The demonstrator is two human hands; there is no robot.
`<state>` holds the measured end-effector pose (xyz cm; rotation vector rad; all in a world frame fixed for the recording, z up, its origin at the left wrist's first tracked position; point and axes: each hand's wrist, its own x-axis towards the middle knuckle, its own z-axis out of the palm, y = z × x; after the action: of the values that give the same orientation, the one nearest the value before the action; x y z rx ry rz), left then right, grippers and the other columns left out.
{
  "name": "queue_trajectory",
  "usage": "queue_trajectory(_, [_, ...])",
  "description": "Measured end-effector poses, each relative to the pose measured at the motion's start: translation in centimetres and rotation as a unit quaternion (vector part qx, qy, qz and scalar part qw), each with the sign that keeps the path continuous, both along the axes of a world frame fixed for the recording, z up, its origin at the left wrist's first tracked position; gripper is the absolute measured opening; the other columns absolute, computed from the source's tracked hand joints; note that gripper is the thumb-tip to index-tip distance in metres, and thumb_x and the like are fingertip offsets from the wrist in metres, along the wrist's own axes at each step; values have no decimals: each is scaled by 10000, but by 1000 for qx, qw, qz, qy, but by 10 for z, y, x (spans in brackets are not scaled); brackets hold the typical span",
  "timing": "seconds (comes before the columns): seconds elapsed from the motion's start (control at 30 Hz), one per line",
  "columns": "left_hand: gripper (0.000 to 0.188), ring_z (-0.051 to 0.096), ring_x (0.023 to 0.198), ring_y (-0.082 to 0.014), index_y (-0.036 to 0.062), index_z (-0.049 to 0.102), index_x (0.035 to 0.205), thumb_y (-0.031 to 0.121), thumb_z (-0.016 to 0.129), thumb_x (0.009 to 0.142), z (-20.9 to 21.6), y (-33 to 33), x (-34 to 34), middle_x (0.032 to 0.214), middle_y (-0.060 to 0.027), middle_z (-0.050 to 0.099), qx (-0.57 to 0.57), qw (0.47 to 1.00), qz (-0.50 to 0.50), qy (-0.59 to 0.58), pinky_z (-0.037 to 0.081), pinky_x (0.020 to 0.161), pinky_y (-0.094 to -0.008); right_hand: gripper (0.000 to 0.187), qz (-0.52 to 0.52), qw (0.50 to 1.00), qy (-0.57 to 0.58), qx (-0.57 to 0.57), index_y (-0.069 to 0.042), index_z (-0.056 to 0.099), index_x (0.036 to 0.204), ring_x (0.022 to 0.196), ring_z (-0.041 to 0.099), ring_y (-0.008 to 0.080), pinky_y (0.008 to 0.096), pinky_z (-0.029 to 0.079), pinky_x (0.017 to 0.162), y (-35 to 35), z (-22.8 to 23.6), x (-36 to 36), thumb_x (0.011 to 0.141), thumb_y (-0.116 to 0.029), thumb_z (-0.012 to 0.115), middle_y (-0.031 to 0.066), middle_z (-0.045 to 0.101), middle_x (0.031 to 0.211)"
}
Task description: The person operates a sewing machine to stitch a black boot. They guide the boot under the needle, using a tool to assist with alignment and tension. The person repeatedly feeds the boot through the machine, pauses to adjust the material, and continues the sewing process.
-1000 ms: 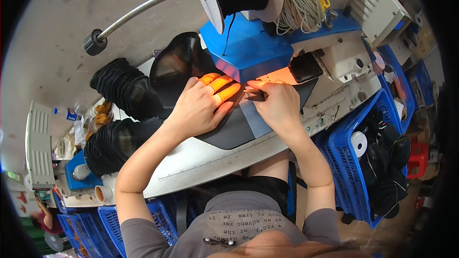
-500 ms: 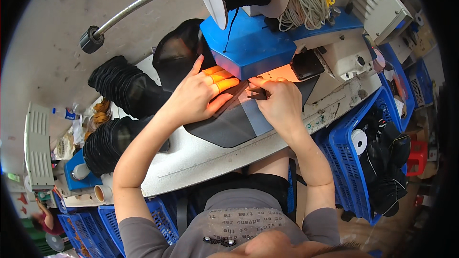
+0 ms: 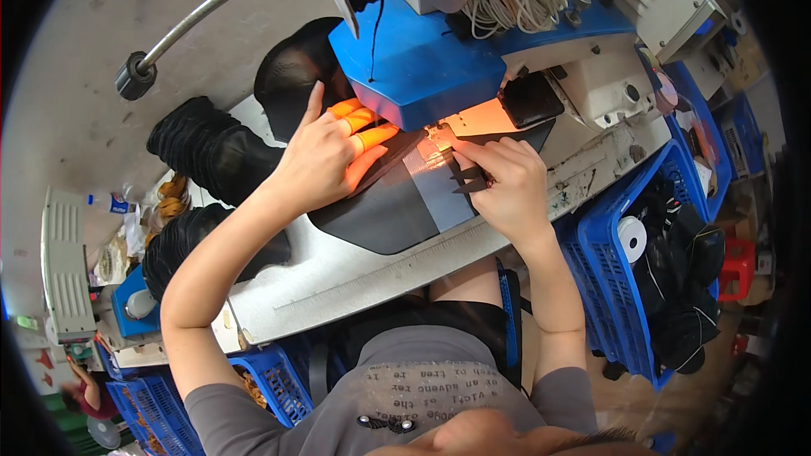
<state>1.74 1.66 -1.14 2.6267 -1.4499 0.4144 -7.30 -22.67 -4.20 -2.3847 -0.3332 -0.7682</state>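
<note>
At the left of the frame, 2 stacks of black pieces (image 3: 211,148) lean on the desk (image 3: 304,274). Right of them, in the upper middle, lies a curved black panel (image 3: 291,76); whether it joins the sheet beside it is hidden.

The left hand (image 3: 325,152) comes next, fingers spread and resting on the sheet, not pinching it; orange covers show on some of them. The black sheet (image 3: 380,211) lies in the middle of the frame, partly under the blue machine head (image 3: 414,63), with a grey strip (image 3: 439,190) across it. It looks light and thin, bendy rather than stiff, with a smooth face that may slide easily. It seems unlikely to break but could crease. Flat pressure near the lit spot, 1 hand on each side, should suit it better than a tight pinch.

Right of the strip, the right hand (image 3: 511,181) is curled around small dark snips (image 3: 466,179), blades pointing left, its forefinger reaching toward the lit spot. A blue basket (image 3: 598,274) stands at the right.
</note>
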Motion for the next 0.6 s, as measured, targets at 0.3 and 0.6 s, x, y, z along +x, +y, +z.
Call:
queue_trajectory(0.3, [244,606,945,-295,75,721,1072,190,659,866,8,-16,-21,1012,-135,659,-3,998,62,20,252,1148,-534,354,6,1000,-7,6,-76,733,907,672,571,248,361,426,638,-1,-5,2,576,-27,617,49,648,702])
queue_trajectory(0.6, [302,556,972,-403,-58,620,1121,89,621,857,6,-35,-51,1023,-219,559,18,991,123,54,333,1074,-569,380,11,1000,-17,20,-80,731,909,683,582,253,366,428,632,-1,-7,3,551,-34,611,47,653,707])
